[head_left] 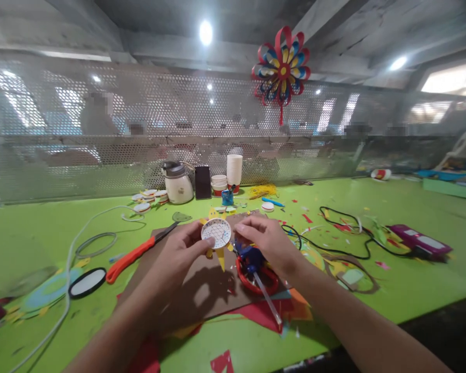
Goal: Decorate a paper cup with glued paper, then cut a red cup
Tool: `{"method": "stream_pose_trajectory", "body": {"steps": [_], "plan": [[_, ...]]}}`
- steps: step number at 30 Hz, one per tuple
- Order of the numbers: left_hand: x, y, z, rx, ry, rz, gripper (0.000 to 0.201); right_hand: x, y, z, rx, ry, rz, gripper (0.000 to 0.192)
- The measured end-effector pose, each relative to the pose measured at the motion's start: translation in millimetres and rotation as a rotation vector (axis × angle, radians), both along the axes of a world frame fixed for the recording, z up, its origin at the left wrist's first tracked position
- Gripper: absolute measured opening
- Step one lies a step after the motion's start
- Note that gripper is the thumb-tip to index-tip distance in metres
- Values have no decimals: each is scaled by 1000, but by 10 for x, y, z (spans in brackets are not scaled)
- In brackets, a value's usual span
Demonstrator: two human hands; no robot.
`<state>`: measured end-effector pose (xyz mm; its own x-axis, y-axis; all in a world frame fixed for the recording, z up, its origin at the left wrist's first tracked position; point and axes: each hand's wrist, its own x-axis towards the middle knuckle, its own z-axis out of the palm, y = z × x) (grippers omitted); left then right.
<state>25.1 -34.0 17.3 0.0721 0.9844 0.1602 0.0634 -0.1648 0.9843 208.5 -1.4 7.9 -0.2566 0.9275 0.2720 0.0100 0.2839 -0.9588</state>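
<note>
Near: a blue glue gun [251, 257] over red-handled scissors [245, 282], partly blocked by the right hand [270, 239], fingers curled; from here, I cannot tell whether they grip anything. Centre: the left hand [186, 242] pinches a patterned disc [216, 231] with yellow points [221, 259] above a brown board [190, 295]. Right: purple device [421, 242], label [431, 242] unreadable. Far: jug [178, 187], paper cups [234, 168].
</note>
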Motion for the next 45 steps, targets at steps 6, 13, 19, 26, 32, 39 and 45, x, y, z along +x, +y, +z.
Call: {"method": "stream_pose_trajectory", "body": {"steps": [6, 13, 19, 26, 32, 39, 45], "plan": [[14, 11, -82, -122, -60, -120, 27, -15, 88, -75, -94, 82, 63, 30], [30, 61, -85, -161, -194, -126, 28, -5, 159, -129, -203, 76, 140, 31], [23, 58, -82, -149, -180, -133, 29, -17, 161, -175, -278, 115, 233, 26], [-45, 126, -150, -213, -242, -216, 29, -33, 195, -212, -296, 187, 253, 31], [-66, 150, -163, -232, -289, -233, 28, -74, 122, -183, -205, 133, 193, 35], [-143, 86, -149, 3, -269, -256, 17, -52, -111, -2, 365, 34, 166, 26], [-171, 59, -151, 82, -218, -251, 18, -1, -218, 80, 621, -78, 106, 21]]}}
